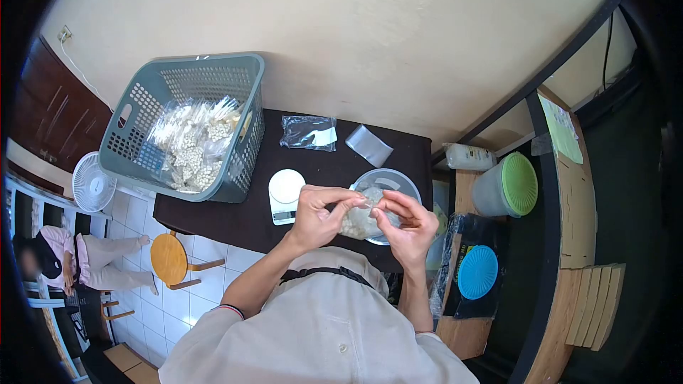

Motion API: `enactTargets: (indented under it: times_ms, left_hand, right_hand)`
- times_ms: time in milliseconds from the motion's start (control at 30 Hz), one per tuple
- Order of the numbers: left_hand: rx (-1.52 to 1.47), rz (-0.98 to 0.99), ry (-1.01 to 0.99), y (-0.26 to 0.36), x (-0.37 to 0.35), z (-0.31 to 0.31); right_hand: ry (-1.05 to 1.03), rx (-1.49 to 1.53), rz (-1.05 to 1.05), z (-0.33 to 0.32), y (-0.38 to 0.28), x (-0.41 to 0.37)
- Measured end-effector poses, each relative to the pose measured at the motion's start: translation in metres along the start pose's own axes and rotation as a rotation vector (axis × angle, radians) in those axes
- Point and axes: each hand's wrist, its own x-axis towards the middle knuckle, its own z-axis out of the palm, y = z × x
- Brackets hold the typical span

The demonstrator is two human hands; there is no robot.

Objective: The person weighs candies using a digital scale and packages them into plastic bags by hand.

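Observation:
Both hands meet over the near edge of the dark table, pinching the top of a clear plastic bag (356,227) with small pale pieces inside. My left hand (318,215) has thumb and forefinger closed on the bag's left side. My right hand (407,226) grips the top from the other side, thumb and fingers pressed together. Behind them stands a translucent round tub (409,184), partly hidden by the hands. Left of my left hand sits a white kitchen scale (285,192) with a round plate.
A grey-green basket (252,139) full of packed clear bags stands at the table's left end. Empty-looking plastic bags (307,132) and a stack of clear sleeves (368,146) lie at the back. A lidded container (491,188) stands right. A person (99,263) is at far left, near a wooden stool (169,259).

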Motion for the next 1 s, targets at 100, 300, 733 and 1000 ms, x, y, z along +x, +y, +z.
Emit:
enactTargets:
  times_ms: [100, 300, 733, 1000]
  left_hand:
    - [-0.034, -0.144, -0.006, -0.007, -0.007, -0.009]
    - [-0.263, -0.317, -0.127, -0.012, -0.008, -0.020]
    - [-0.347, -0.454, -0.152, -0.055, -0.022, -0.046]
    - [-0.213, -0.792, 0.271, -0.186, -0.048, -0.142]
  right_hand:
    - [0.006, 0.046, -0.031, -0.011, 0.008, -0.005]
    - [0.074, -0.033, 0.063, -0.018, 0.004, -0.013]
    - [-0.058, 0.286, 0.161, 0.012, 0.045, 0.030]
    - [-0.134, -0.094, 0.305, -0.023, 0.174, 0.123]
